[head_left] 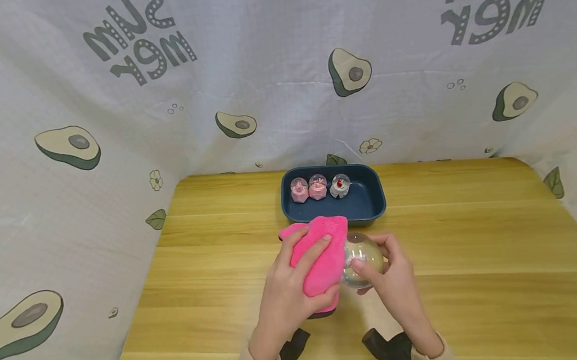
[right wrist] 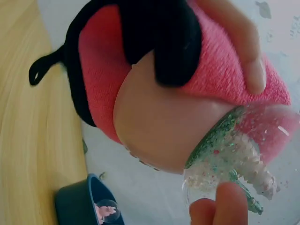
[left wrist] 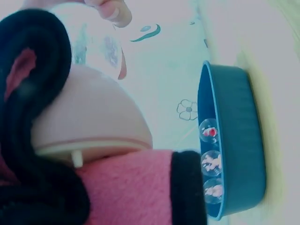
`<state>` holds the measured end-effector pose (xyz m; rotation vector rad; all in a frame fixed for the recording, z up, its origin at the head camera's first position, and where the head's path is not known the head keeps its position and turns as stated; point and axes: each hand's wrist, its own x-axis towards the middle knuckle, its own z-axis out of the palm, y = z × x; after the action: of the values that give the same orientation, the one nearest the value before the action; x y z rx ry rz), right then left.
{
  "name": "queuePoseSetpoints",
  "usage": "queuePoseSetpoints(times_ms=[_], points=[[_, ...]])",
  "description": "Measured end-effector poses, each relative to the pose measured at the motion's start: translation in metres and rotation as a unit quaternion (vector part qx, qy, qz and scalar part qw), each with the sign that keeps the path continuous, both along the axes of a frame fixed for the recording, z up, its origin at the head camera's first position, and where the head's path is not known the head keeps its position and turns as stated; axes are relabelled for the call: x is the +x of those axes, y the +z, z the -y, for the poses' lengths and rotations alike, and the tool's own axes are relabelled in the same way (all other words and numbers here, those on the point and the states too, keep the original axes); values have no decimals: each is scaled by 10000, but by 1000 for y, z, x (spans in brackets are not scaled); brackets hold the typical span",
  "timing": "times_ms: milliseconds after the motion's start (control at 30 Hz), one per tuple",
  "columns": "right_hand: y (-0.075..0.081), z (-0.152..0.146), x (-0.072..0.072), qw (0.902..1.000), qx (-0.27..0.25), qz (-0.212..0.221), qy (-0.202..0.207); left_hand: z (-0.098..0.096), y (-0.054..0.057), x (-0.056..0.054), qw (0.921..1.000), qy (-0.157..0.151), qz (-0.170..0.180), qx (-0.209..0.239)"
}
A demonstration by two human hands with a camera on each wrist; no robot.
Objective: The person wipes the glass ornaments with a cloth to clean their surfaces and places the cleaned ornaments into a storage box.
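Observation:
Between the two hands lies a large snow globe (head_left: 364, 253), tipped on its side, with green glitter and a pale figure inside. My right hand (head_left: 397, 279) grips its clear dome (right wrist: 225, 164) with thumb and fingers. The left hand (head_left: 287, 287) holds a fluffy pink cloth (head_left: 328, 261) with black edging against the globe's pale, rounded base (right wrist: 164, 112). In the left wrist view, the base's underside shows a small white peg (left wrist: 77, 158), and the cloth is bunched around it. Part of the base is hidden under the cloth.
Just beyond the hands, a dark blue tray (head_left: 368, 196) stands on the wooden table (head_left: 214, 265). Two pink mini snow globes (head_left: 308, 189) and a white one (head_left: 340, 187) sit in its left and middle part. An avocado-print sheet (head_left: 286, 89) hangs behind.

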<state>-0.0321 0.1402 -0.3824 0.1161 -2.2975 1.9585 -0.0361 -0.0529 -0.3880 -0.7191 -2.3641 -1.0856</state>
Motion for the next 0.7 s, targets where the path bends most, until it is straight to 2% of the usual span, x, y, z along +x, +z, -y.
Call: queuePoseSetpoints(times_ms=[33, 100, 167, 233, 267, 367, 433, 500, 567, 633, 700], points=[[1, 1, 0, 9998, -75, 174, 39, 0, -1, -1, 10000, 26, -12, -11], [1, -1, 1, 9990, -57, 190, 407, 4, 0, -2, 9995, -5, 241, 181], [1, -5, 1, 9945, -23, -207, 1031, 10, 1, -4, 9959, -143, 675, 582], [1, -9, 0, 9834, 12, -800, 1631, 17, 3, -7, 9879, -340, 1107, 1030], [0, -11, -1, 9774, 202, -1125, 1780, 20, 5, -9, 9831, -440, 1278, 1232], [2, -15, -3, 9602, 985, -1947, 1743, 26, 8, -11, 9716, -754, 1572, 1599], [3, -17, -5, 9470, 1390, -2428, 1578, 27, 9, -11, 9688, -880, 1626, 1648], [2, -18, -9, 9349, 1481, -2838, 1531, 27, 10, -11, 9685, -962, 1620, 1629], [-1, -17, -14, 9252, 1301, -3212, 1547, 26, 9, -9, 9696, -961, 1621, 1563], [-4, -17, -17, 9223, 1182, -3378, 1461, 23, 8, -8, 9726, -881, 1604, 1436], [-6, -15, -18, 9263, 1112, -3359, 1295, 18, 5, -6, 9759, -748, 1592, 1295]])
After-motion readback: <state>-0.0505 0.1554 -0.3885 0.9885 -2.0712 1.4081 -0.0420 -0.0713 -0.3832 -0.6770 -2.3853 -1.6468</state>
